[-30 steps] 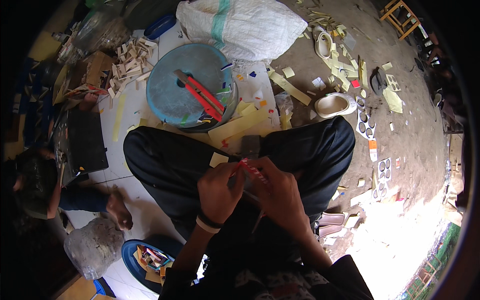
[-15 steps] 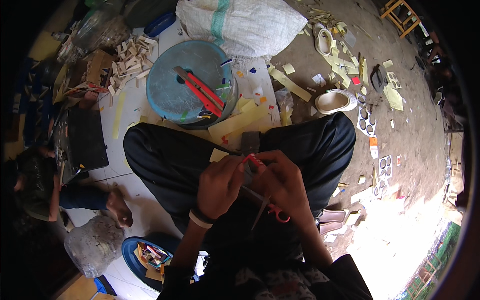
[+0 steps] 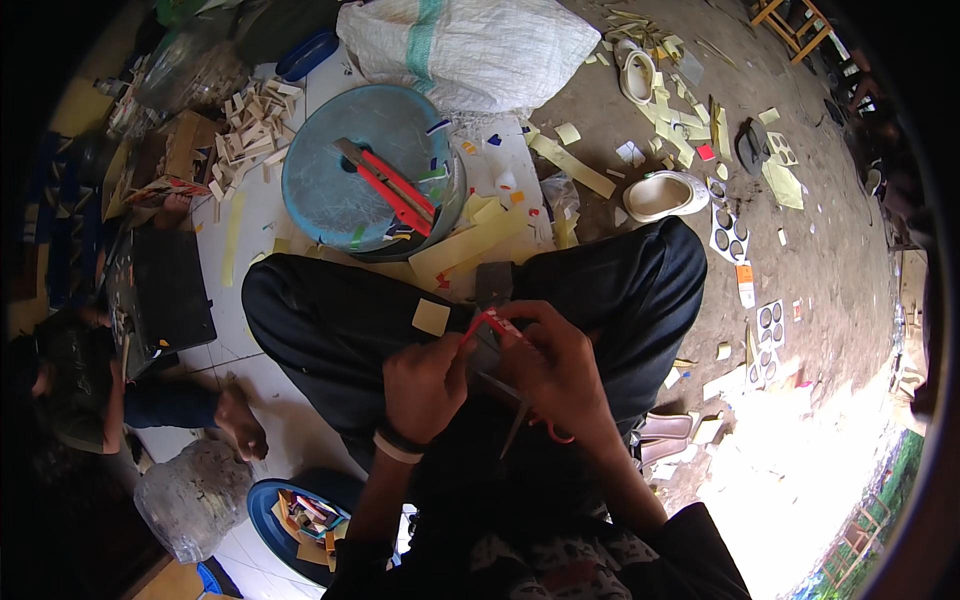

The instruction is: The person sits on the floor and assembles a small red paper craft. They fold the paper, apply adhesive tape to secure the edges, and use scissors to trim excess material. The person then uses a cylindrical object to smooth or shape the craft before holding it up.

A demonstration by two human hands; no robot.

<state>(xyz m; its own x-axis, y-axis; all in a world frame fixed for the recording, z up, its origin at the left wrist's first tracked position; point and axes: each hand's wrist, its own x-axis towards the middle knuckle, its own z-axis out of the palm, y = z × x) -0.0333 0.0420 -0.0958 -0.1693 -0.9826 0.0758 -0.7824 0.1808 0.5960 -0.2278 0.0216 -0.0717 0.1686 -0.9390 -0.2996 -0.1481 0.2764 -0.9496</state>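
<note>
Between my hands, above my lap, is a small folded red strip with white marks. My left hand pinches its left end between thumb and fingers. My right hand grips the other end. Scissors with red handles hang under my right palm, blades apart and pointing down-left; how the fingers hold them is hidden. A pale yellow square rests on my left thigh. Beyond my knees, a red utility knife lies on a round blue-grey tub among coloured scraps.
At lower left stands a blue basin with mixed pieces, beside a clear plastic bag. Another person's foot is at the left. A wood-block pile, white sack, clogs and yellow scraps surround the tub.
My left hand has shifted slightly left and down, so more of the red strip shows between my hands. The yellow square is now less covered. The whole view has shifted slightly.
</note>
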